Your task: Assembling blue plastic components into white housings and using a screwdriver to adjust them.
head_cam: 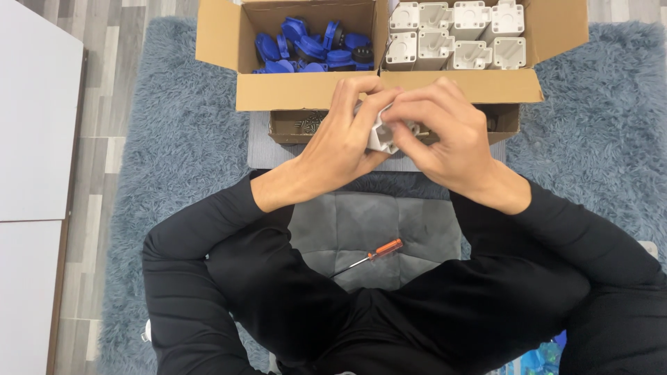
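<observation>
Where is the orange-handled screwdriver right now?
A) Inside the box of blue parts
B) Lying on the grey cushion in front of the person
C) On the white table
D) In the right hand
B: the screwdriver lies on the grey cushion, apart from both hands.

The hands (403, 132) hide most of the white plastic part (381, 135) between them.

sleeves – black, long, snug | trousers – black | left hand (340, 142), right hand (445, 135) – bare
</observation>
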